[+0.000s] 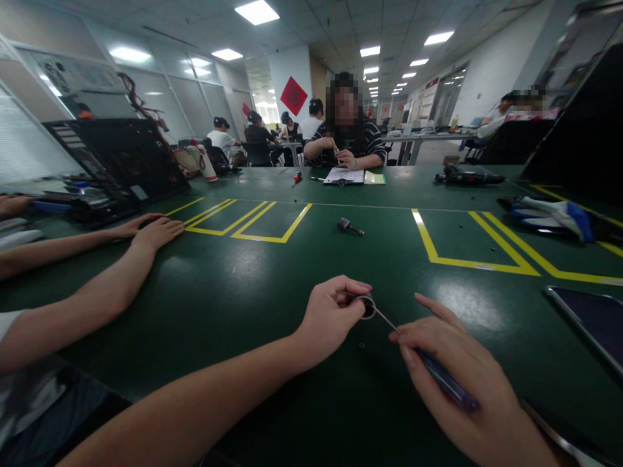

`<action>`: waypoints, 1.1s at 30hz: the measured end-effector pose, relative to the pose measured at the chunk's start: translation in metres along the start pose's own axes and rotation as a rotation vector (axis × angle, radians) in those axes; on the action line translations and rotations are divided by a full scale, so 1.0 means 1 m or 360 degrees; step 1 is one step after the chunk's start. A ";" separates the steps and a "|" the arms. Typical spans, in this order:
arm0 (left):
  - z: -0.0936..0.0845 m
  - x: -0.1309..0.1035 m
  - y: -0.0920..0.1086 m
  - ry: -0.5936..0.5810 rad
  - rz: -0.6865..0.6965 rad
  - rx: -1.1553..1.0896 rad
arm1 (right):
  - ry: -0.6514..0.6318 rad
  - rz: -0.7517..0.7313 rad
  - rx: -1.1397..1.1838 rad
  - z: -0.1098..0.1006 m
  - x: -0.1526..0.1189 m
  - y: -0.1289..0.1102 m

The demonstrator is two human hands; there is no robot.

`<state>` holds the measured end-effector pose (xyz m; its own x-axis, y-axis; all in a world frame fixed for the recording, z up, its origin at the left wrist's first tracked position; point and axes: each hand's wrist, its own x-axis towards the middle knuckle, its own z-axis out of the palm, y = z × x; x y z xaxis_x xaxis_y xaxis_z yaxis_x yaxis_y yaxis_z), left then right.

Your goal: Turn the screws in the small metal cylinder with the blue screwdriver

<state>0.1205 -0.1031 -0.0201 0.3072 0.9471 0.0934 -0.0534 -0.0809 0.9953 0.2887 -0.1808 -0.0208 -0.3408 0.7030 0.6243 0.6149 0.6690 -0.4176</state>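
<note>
Near the middle of the view, my left hand (333, 319) pinches a small metal ring-shaped part (368, 307), its round opening facing right. My right hand (452, 357) holds a screwdriver (445, 381) with a dark purple handle and a thin shaft. The shaft's tip reaches the ring's opening; whether it touches anything inside cannot be seen. A tiny nut-like piece (361, 346) lies on the green table below the ring. Farther up the table rests a dark cylindrical part with a metal shaft (350, 226).
Yellow tape (285, 240) marks the green table (233, 279). Another person's hands (156, 231) rest at the left. A person (345, 130) sits opposite behind a clipboard (343, 176). Gloves (559, 216) and a phone-like device (591, 321) lie at the right.
</note>
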 end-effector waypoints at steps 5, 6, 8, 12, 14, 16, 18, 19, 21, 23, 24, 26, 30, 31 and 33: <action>-0.004 0.003 -0.002 0.0041 0.0021 -0.0004 | 0.0095 0.0249 0.0265 -0.002 -0.001 -0.001; -0.005 0.005 -0.001 0.0071 0.0012 -0.0006 | 0.0080 0.0400 0.0388 -0.002 0.000 0.000; -0.008 0.007 0.001 0.0139 -0.0042 -0.0013 | 0.0003 0.0782 0.0710 -0.001 0.003 0.004; -0.009 0.010 0.008 0.0237 -0.0185 -0.0121 | -0.0056 0.1313 0.1240 0.003 0.008 0.013; -0.008 0.010 0.010 0.0243 -0.0233 -0.0177 | -0.0074 0.1347 0.1294 0.004 0.007 0.015; -0.007 0.010 0.010 0.0243 -0.0268 -0.0200 | -0.0116 0.1314 0.1274 0.005 0.006 0.016; -0.007 0.009 0.010 0.0244 -0.0279 -0.0217 | -0.0149 0.1265 0.1205 0.005 0.005 0.015; -0.007 0.009 0.010 0.0243 -0.0279 -0.0227 | -0.0168 0.1241 0.1152 0.005 0.006 0.014; -0.007 0.009 0.010 0.0237 -0.0284 -0.0237 | -0.0224 0.1187 0.1008 0.003 0.008 0.011; -0.008 0.009 0.010 0.0225 -0.0297 -0.0235 | -0.0289 0.1095 0.0819 -0.001 0.011 0.008; -0.008 0.009 0.009 0.0217 -0.0304 -0.0231 | -0.0310 0.1026 0.0712 -0.003 0.011 0.005; -0.009 0.010 0.008 0.0202 -0.0314 -0.0226 | -0.0330 0.0818 0.0496 -0.006 0.011 0.000; -0.010 0.012 0.004 0.0204 -0.0313 -0.0236 | -0.0313 0.0325 0.0194 -0.005 0.004 -0.008; -0.010 0.012 0.003 0.0213 -0.0310 -0.0238 | -0.0317 0.0239 0.0155 -0.004 0.002 -0.008; -0.009 0.012 0.003 0.0215 -0.0305 -0.0240 | -0.0305 0.0126 0.0110 -0.002 -0.001 -0.007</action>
<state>0.1150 -0.0894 -0.0162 0.1967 0.9742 -0.1105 -0.1507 0.1414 0.9784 0.2861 -0.1868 -0.0177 -0.4262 0.7827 0.4535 0.5973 0.6200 -0.5088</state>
